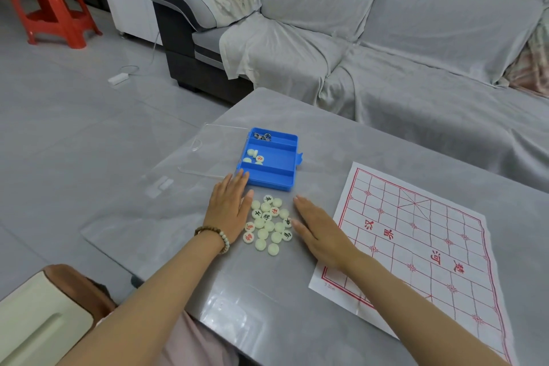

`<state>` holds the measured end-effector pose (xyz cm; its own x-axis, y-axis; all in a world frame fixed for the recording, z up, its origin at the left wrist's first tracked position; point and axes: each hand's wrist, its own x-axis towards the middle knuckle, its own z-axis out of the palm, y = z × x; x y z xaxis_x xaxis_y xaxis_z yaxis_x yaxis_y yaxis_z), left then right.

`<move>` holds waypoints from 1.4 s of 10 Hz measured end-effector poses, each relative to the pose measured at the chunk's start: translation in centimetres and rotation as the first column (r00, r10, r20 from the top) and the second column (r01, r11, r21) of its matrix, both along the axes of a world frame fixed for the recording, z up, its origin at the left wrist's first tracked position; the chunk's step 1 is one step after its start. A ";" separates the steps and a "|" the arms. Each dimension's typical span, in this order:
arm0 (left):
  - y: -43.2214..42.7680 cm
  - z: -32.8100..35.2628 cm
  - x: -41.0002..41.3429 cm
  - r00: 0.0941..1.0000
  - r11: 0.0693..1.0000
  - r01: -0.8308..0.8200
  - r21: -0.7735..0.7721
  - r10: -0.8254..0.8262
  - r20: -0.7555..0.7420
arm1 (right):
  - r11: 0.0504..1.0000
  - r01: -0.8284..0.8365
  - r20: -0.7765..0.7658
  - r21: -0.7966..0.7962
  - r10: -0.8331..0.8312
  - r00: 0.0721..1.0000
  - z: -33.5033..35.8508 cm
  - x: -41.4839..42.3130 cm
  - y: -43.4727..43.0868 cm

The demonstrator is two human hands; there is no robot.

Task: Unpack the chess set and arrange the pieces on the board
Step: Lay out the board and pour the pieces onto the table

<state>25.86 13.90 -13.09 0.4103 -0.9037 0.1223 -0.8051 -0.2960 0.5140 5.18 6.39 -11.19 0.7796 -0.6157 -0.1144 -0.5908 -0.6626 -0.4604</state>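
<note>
Pile of pieces (269, 224) on table (267, 291), between left hand (230, 208) and right hand (319, 233), both flat on table. Box (269, 159) just behind pile; left fingertips touch its near left corner. Few pieces (254, 156) in box's middle compartment, rings (263, 136) in far one. Lid (208, 151) lies left of box. Board (416, 249) right of pile, right forearm over its near left corner. Sofa (386, 38) behind table, stool (49, 6) far left on floor.

Soft, even indoor light, fairly bright, leaves only faint shadows. Pale glare patches lie on the glossy grey tabletop (267, 306) near the bottom edge. Wide-angle distortion curves the grey cloth-covered sofa (416, 38) toward the edges. Characters on the round cream game pieces (269, 226) look slightly soft.
</note>
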 end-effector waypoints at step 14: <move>-2.4 -0.6 5.9 0.981 0.983 -0.180 0.021 0.178 0.078 | 0.964 0.116 0.064 -0.238 -0.104 0.993 -0.1 18.5 -8.5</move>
<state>31.81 11.51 -13.67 0.5562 -0.8200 0.1349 -0.7740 -0.4521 0.4434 23.73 -2.13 -11.31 0.7064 -0.7026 0.0854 -0.6464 -0.6895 -0.3267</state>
